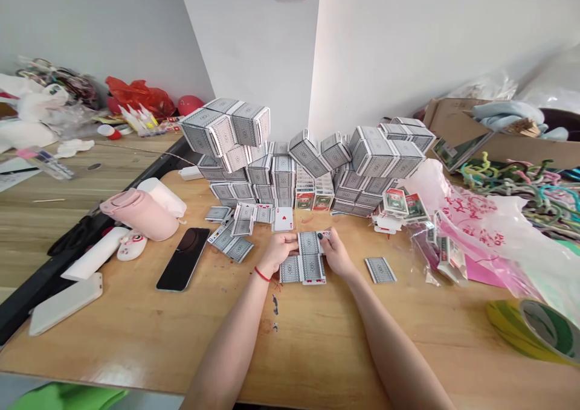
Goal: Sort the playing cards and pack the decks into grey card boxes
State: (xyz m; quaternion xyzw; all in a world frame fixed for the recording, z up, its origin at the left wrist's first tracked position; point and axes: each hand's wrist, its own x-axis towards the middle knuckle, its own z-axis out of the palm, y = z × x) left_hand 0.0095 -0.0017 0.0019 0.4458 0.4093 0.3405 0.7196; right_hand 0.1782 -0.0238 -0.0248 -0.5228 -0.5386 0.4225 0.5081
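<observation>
Between my hands, low over the tabletop, are several folded and joined playing cards (312, 265) with grey patterned backs. My left hand (277, 254) grips their left side, fingers pressed together. On the right, my right hand (336, 254) pinches the upper edge with its thumb on top; a red-marked card face shows under it. Just beyond lie an ace of hearts (283, 218) and a loose heap of folded cards (233, 241). A single folded card piece (380, 270) lies to the right of my right hand.
Stacked blocks of folded cards (226, 126) stand behind, with another stack (385, 153) to the right. A phone (183, 259) and pink tumbler (140, 214) lie left. Card boxes (395, 202), plastic bags (480, 211) and a yellow tape roll (512, 328) are at right.
</observation>
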